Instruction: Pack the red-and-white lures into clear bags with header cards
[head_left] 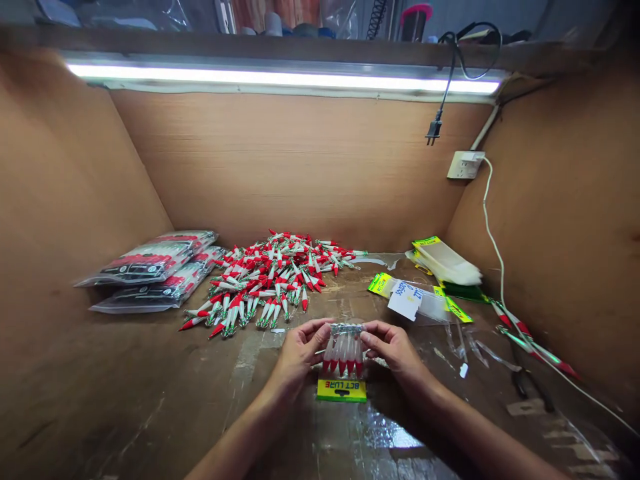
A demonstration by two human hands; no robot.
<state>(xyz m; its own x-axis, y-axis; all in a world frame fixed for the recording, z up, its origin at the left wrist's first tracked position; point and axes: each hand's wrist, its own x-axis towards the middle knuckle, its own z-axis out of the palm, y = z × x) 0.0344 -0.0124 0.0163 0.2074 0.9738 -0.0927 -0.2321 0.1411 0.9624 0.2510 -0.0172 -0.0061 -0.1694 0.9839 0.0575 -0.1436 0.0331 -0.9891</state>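
Note:
Between my hands is a clear bag of fishing lures point(343, 353), several red-and-white squid jigs side by side with their red ends toward me. Its yellow and green header, printed BCT LURE, lies nearest me and reads upside down. My left hand point(306, 343) pinches the bag's far left corner between thumb and fingers. At the far right corner, my right hand point(389, 345) grips it the same way. A large heap of loose red-and-white squid jigs point(280, 273) spreads over the table beyond my left hand.
Filled plastic packs point(150, 263) are stacked at the left. To the right lie flat header bags point(445, 260), a handwritten paper label point(405, 300), a few jigs point(535, 343), dark scissors point(533, 387) and a white cable point(493, 227). A black plug point(434, 130) hangs from the shelf.

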